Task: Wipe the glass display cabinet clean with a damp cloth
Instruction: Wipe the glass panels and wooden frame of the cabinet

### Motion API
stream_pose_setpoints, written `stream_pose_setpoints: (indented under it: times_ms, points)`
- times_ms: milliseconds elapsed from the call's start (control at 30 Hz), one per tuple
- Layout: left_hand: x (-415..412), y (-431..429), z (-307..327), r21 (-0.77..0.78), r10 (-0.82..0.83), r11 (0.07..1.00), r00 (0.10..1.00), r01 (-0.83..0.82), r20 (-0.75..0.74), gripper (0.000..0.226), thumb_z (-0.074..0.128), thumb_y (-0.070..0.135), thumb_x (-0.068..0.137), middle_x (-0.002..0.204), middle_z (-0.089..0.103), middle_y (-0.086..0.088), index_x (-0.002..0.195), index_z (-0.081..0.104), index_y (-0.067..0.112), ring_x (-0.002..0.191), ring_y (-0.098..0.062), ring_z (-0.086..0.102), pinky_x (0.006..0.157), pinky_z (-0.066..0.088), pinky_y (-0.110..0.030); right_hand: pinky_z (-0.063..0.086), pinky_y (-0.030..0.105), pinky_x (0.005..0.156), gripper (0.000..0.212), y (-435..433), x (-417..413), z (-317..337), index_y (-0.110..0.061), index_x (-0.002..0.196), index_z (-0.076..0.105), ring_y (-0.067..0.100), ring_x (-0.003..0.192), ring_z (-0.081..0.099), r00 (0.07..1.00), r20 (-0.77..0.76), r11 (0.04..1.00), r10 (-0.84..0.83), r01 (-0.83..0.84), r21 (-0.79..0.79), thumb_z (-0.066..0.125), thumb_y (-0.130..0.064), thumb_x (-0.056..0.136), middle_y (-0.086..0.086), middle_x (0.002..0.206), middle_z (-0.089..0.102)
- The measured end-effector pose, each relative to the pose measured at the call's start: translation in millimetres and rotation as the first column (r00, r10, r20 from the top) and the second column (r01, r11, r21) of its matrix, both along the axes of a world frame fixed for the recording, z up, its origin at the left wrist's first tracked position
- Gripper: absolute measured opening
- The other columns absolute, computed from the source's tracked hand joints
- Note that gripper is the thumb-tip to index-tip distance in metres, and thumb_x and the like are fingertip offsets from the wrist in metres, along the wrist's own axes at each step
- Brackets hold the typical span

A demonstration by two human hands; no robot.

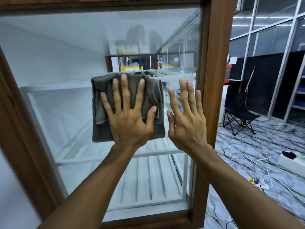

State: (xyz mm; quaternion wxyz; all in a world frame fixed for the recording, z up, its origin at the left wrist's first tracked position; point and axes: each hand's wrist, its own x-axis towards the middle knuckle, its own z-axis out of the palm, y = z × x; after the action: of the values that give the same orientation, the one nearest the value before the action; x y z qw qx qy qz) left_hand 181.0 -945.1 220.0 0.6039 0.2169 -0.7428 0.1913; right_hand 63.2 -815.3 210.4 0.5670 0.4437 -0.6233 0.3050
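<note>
Cloth: grey folded microfibre cloth (127, 104), soft, limp, light; likely grips glass when damp; best held under a flat palm, not pinched.
Position: flat against the wood-framed glass cabinet door (212, 66), mid-pane, right of centre.
Left hand (130, 116): fingers spread wide, palm pressing the cloth to the glass.
Right hand (186, 119): fingers extended, loosely together, flat at the bare glass just beside the cloth, holding nothing.
Glass: rigid, fragile, slippery; press evenly.
Cabinet contents: white slatted shelves (148, 184), apparently bare.
</note>
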Motion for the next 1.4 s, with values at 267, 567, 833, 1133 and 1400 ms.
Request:
stream_pose_setpoints:
  times_ms: [267,567,833,1133,1400]
  points:
    - [-18.5,15.5,-7.2,-0.019,-0.013,1.0,0.999,0.014,0.043,0.073,0.045,0.056,0.103,0.172,0.017,-0.02,0.166,0.025,0.024,0.16,-0.041,0.012,0.126,0.005,-0.069,0.004,0.055,0.131,0.059,27.7,-24.8,-15.5,0.001,0.16,0.033,0.033,0.159,0.013,0.997,-0.004,0.993,-0.074,0.074,-0.091,0.046,-0.019,0.106,0.024,0.167,0.029]
    - [-47.8,42.8,-26.8,-0.123,-0.053,0.99,0.994,0.065,0.095,0.073,0.045,0.056,0.103,0.173,0.017,-0.017,0.166,0.025,0.024,0.161,-0.035,0.01,0.129,-0.002,-0.057,0.011,0.054,0.132,0.063,38.7,-43.8,-27.5,0.009,0.159,0.023,0.033,0.16,0.009,0.998,0.047,0.991,0.052,-0.046,-0.123,0.039,-0.016,0.104,0.028,0.168,0.019]
    - [-62.2,63.9,1.6,-0.038,-0.018,0.999,0.999,0.02,0.028,0.076,0.035,0.061,0.104,0.174,0.006,-0.018,0.168,0.015,0.026,0.161,-0.04,0.003,0.125,-0.007,-0.064,0.013,0.056,0.131,0.06,39.0,-44.7,-36.7,0.006,0.16,0.023,0.037,0.161,0.013,0.988,0.061,0.981,0.143,-0.133,-0.141,0.034,-0.015,0.105,0.022,0.171,0.018]
    - [-37.9,33.7,-4.8,-0.092,0.015,0.996,0.999,-0.011,0.046,0.079,0.037,0.064,0.101,0.175,0.006,-0.015,0.168,0.016,0.027,0.162,-0.037,0.002,0.126,-0.006,-0.062,0.012,0.053,0.132,0.059,39.7,-46.1,-38.0,0.006,0.16,0.023,0.04,0.16,0.013,0.988,0.047,0.983,0.147,-0.141,-0.117,0.037,-0.01,0.105,0.024,0.17,0.018]
    - [-56.9,51.6,-49.0,-0.189,-0.08,0.976,0.983,0.111,0.166,0.076,0.044,0.059,0.103,0.174,0.012,-0.014,0.167,0.023,0.024,0.162,-0.033,0.006,0.128,-0.001,-0.063,0.017,0.057,0.13,0.059,42.6,-47.0,-39.2,0.008,0.159,0.025,0.037,0.161,0.01,0.981,0.045,0.977,0.19,-0.184,-0.106,0.035,-0.011,0.104,0.023,0.17,0.017]
